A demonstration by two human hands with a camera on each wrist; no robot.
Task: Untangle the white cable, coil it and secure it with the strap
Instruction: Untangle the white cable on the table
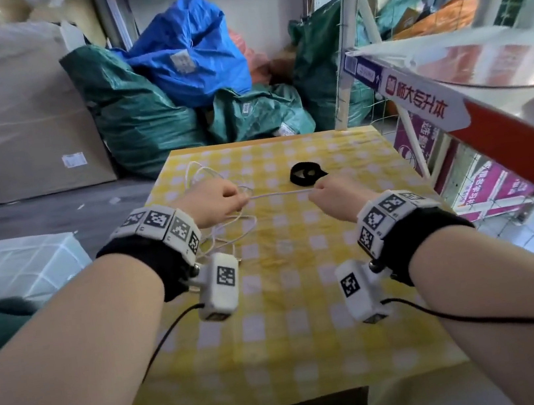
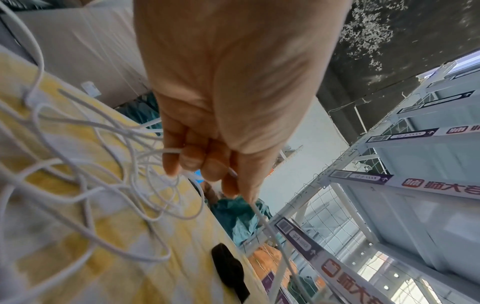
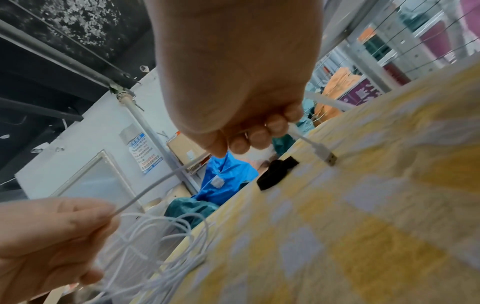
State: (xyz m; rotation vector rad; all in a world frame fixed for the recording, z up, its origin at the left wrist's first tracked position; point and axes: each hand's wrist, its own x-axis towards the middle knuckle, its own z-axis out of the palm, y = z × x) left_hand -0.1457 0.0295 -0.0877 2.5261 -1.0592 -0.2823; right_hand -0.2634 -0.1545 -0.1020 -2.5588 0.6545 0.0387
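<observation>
Both grips pinch my cable (image 1: 278, 194): left hand (image 1: 215, 200) by the tangle, right hand (image 1: 335, 193) near the plug (image 3: 327, 158), strap (image 1: 306, 173) beyond.

I'm in a parcel storeroom: stuffed sacks (image 1: 187, 51) ahead of my hands, labelled shelving (image 1: 415, 90) to their right.

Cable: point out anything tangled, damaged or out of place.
The cable is taut between left hand and right hand, but the rest lies in tangled loops under the left hand. No damage visible. The strap lies unused.
</observation>
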